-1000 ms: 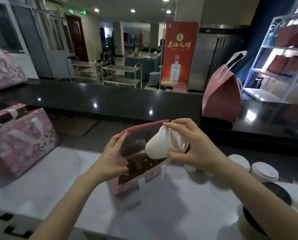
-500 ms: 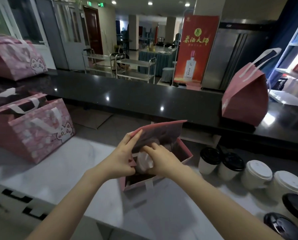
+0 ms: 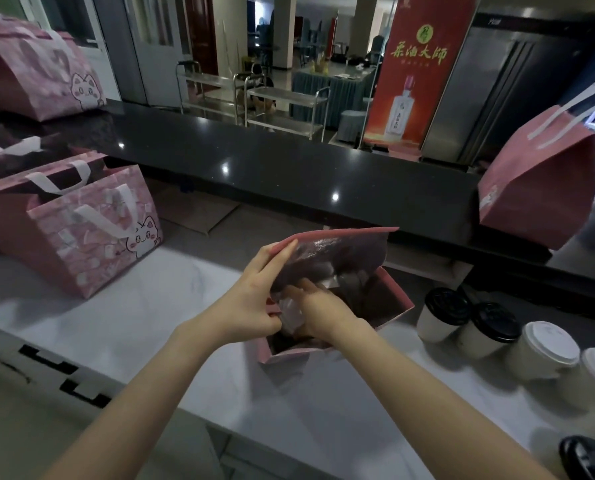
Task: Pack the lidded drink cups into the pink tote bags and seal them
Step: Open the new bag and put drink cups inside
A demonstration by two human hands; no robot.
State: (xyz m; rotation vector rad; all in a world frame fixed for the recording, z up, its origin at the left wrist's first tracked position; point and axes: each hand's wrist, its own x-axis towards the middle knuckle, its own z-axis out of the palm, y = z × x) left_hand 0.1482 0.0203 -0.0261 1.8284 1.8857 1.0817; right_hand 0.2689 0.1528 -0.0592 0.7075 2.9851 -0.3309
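Head view, only view.

Progress: you are mid-load on one bag. The open bag (image 3: 389,306) stands on the pale worktop (image 3: 143,323) with its flap raised. A cup (image 3: 290,311) is inside its mouth, and only a pale patch of it shows between your hands. I cannot tell if it is seated on the bottom. This bag is not yet sealed.

Left to do: right of the open bag, a row of lidded cups waits on the worktop. There are two black-lidded cups (image 3: 443,315) nearest it, then white-lidded cups (image 3: 545,351), and more dark lids beyond them at the frame edge.

Left of the open bag stand two cat-print bags (image 3: 91,233). The rear one looks open on top, and their contents are hidden. On the dark counter (image 3: 289,168) behind the open bag, one bag sits far left (image 3: 36,71). Another sits to the right (image 3: 538,181), and that one looks folded shut at the top. Judgement: well short of done.

Hands:
- Left hand (image 3: 254,299) holds the open bag's left edge, with fingers straight up along the flap and the thumb tucked in at the rim.
- Right hand (image 3: 320,306) reaches down into the mouth, with fingers curled over the cup, gripping it.
- Both forearms angle in from the near side.
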